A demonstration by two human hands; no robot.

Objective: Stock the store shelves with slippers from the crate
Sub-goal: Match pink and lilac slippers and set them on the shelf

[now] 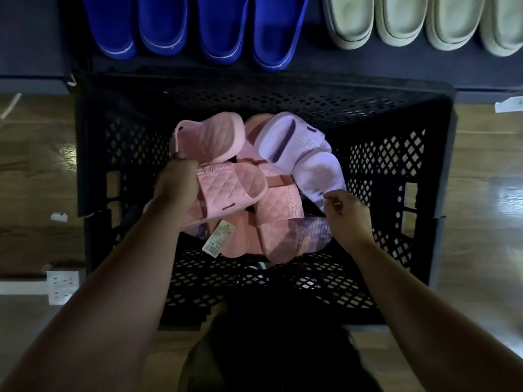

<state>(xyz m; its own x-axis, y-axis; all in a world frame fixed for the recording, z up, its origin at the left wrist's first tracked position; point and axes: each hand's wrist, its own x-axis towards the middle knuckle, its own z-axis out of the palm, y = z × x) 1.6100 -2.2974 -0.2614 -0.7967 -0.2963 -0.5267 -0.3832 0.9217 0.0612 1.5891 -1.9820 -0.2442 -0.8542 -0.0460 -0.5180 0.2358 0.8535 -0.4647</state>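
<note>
A black perforated crate [396, 154] stands on the floor below me with several slippers piled inside. My left hand [177, 183] is shut on a pair of pink quilted slippers [226, 188], lifted a little over the pile; a white price tag [219, 238] dangles from them. My right hand [349, 219] hovers at the heel of a lilac slipper [300, 154], fingertips pinched near it; whether it touches is unclear. More pink and lilac slippers [283, 222] lie underneath.
A dark shelf [311, 66] runs along the top, holding blue slippers [198, 26] on the left and beige slippers [424, 21] on the right. Wooden floor [36, 165] surrounds the crate, with scraps of white paper [59, 217] on the left.
</note>
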